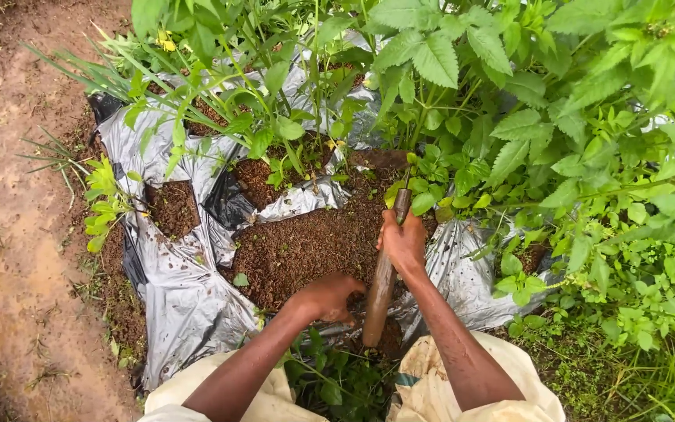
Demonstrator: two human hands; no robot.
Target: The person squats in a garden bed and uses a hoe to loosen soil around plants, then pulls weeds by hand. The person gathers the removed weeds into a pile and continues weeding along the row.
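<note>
- Head view: the right hand (402, 241) is clenched round a wooden handle (383, 283), a smooth, round, brown shaft that runs from below the fist, near the person's knees, up past the knuckles toward the leaves.
- Above that grip the shaft's upper end (401, 202) disappears among small green leaves, so what it carries there cannot be told.
- The left hand (331, 297) sits just left of the handle and lower than the right fist, fingers curled down onto the soil (306, 244); whether it grasps anything cannot be told.
- The soil is dark brown, crumbly and coarse, lying in a patch directly left of and above both hands.
- Crinkled, glossy plastic sheeting (181, 289), silver-grey with black folds, wraps round the soil on the left of the grip and shows again just right of it.
- Broad, serrated green leaves (509, 117) crowd above and to the right of the right fist.
- Far left of the hands runs bare, wet, reddish-brown earth (9, 219).
- Below the grip, pale cream cloth (447, 383) covers the person's knees.
</note>
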